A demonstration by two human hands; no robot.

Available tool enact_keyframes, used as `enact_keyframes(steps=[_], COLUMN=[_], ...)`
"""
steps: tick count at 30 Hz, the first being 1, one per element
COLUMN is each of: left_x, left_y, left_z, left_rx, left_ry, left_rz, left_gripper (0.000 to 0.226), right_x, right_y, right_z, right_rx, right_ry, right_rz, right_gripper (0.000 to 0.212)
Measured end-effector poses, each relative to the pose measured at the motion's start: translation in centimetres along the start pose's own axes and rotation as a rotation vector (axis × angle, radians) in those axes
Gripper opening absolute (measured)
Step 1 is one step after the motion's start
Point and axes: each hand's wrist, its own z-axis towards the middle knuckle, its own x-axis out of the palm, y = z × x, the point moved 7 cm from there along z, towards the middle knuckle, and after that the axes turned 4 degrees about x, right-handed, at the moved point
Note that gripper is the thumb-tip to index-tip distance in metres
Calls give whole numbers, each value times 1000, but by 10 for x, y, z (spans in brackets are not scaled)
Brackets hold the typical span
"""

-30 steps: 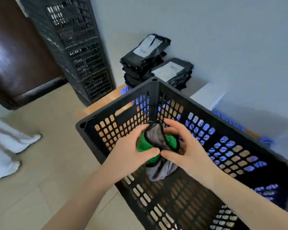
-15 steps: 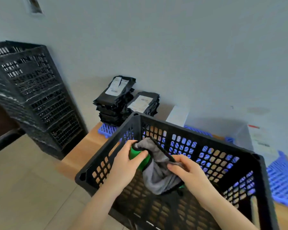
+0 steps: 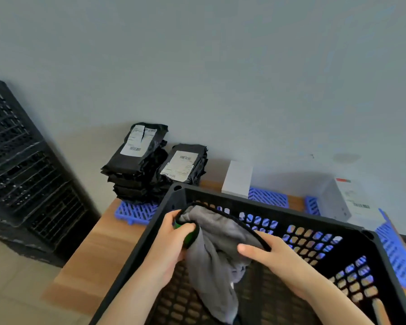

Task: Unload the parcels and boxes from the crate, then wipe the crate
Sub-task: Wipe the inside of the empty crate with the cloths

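Note:
A black perforated crate (image 3: pixel 277 204) fills the lower middle of the view, tilted toward me, with no parcels visible inside. Over its near-left wall, my left hand (image 3: pixel 171 245) grips one corner of a grey cloth with black trim and a green side (image 3: pixel 211 249). My right hand (image 3: pixel 270 256) holds the cloth's black-trimmed edge further right, and the cloth hangs down between the hands into the crate. Black parcels with white labels (image 3: pixel 136 163) sit stacked on a blue mat behind the crate. White boxes (image 3: pixel 237 179) stand by the wall.
A wooden platform (image 3: pixel 99 249) carries blue plastic mats (image 3: pixel 131 211) along the grey wall. A tall stack of black crates (image 3: pixel 24 174) stands on the left floor. Another white labelled box (image 3: pixel 347 200) sits at the back right.
My view has tilted up and swung right toward the wall. The cloth, bunched between my hands a second ago, is now spread wider, with my right hand further right along its edge.

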Motion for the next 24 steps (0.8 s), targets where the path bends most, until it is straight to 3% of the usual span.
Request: enact_keyframes(steps=[2,5,9,11,14,17,21,24], left_x=[3,9,10,9,6,4,1,-3], left_y=[3,7,9,10,11,6,-5,-10], left_z=[12,22,35,43,54,61,62,59], left_rx=[-11,-53,-32,-19,6,88,234,307], left_ry=[44,148,327,376,389,400,398,379], left_rz=[28,121,326,391,412,490,613,701], left_gripper=[34,36,71,76,66,58,53,45], right_x=[3,10,17,13,11,6,-11,-31], right_y=[8,9,5,4,0,-10,-38,-66], right_z=[3,6,10,11,9,2,-3,-15], right_rx=[11,41,63,59,64,90,180,230], right_ry=[-90,-191,-216,-216,-139,-109,-262,-549], right_rz=[-80,-72,433,539,565,538,547,578], right_gripper=[17,24,23,33,57,59,58,64])
